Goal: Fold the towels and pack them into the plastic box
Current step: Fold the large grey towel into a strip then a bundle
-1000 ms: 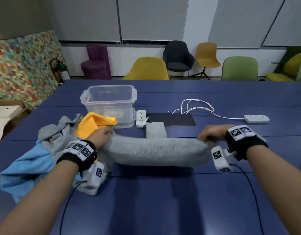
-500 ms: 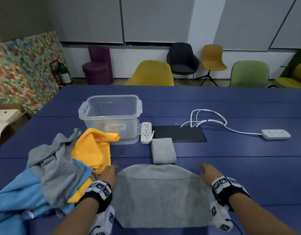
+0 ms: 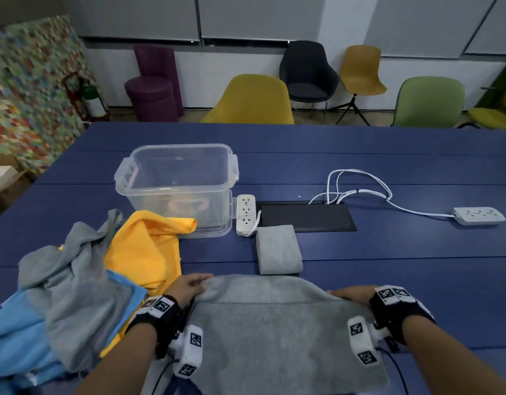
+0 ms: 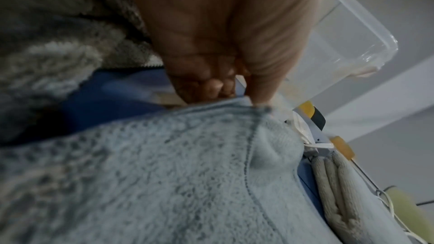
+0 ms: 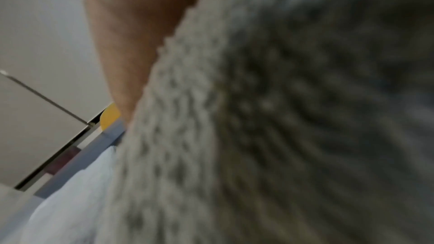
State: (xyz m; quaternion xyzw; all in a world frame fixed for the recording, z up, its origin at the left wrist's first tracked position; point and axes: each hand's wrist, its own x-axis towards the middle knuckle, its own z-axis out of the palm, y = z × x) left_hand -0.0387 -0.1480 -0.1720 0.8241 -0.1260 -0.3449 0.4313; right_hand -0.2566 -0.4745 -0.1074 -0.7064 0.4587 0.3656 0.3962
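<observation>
A long blue table (image 3: 388, 155) carries everything. At six o'clock a grey terry towel (image 3: 268, 332) lies spread flat. The left hand (image 3: 186, 289) pinches its far corner at nine o'clock; the right hand (image 3: 351, 295) holds the opposite far corner at three o'clock, its grip hidden by cloth. At eleven o'clock stands the clear plastic box (image 3: 177, 183), unlidded. A small folded grey towel (image 3: 277, 249) lies at twelve o'clock. Both wrists wear black-and-white square-patterned markers; no readable writing shows.
</observation>
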